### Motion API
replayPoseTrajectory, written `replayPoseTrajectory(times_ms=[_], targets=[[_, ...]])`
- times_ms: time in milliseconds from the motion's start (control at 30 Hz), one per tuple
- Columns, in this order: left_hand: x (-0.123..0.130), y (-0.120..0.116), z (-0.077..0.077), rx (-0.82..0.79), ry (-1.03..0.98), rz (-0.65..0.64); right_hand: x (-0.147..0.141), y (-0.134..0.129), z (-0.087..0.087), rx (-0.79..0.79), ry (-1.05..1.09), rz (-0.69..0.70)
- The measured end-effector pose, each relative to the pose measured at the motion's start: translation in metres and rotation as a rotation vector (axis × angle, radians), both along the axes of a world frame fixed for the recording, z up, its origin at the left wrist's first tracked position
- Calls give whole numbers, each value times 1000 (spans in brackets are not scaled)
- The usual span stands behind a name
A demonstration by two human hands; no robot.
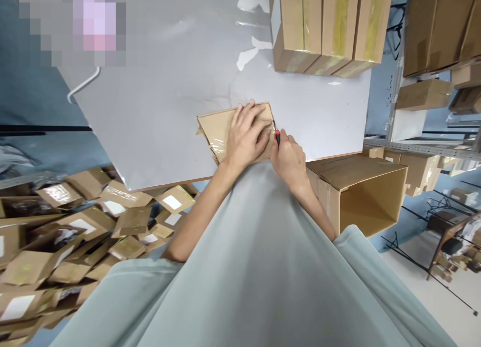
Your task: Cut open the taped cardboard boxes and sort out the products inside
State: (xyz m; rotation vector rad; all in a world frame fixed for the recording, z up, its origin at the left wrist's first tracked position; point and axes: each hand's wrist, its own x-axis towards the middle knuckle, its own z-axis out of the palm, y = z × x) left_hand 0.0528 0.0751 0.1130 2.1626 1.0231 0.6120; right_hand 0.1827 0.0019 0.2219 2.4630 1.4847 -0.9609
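A small brown cardboard box (221,124) with clear tape on it lies at the table's near edge, close to my body. My left hand (246,134) rests on its top face, fingers stretched out and spread a little. In my right hand (289,156) is a screwdriver (277,134) with a red and black handle and a thin dark shaft. Its tip meets the box's right edge, beside my left fingertips. How deep the tip goes, I cannot tell. My right fingers are wrapped round the handle, partly hidden.
Three taped cartons (338,26) stand at the back right of the grey table (158,111). Torn white scraps (248,56) lie beside them. An open large carton (368,197) is at my right. Many used boxes (93,227) are heaped at left. Shelving (421,144) holds more cartons.
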Motion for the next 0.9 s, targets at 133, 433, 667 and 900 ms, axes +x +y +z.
replayPoseTrajectory(times_ms=[133, 433, 667, 900], targets=[[0, 0, 2, -16, -8, -7, 1, -4, 3, 0, 6, -10], [-1, -1, -1, -25, -45, -11, 2, -9, 6, 3, -5, 45], [1, -2, 0, -2, -34, 9, 11, 9, -1, 30, 2, 76], [0, -3, -1, 12, -5, 11, -2, 0, 17, -121, -82, 69]])
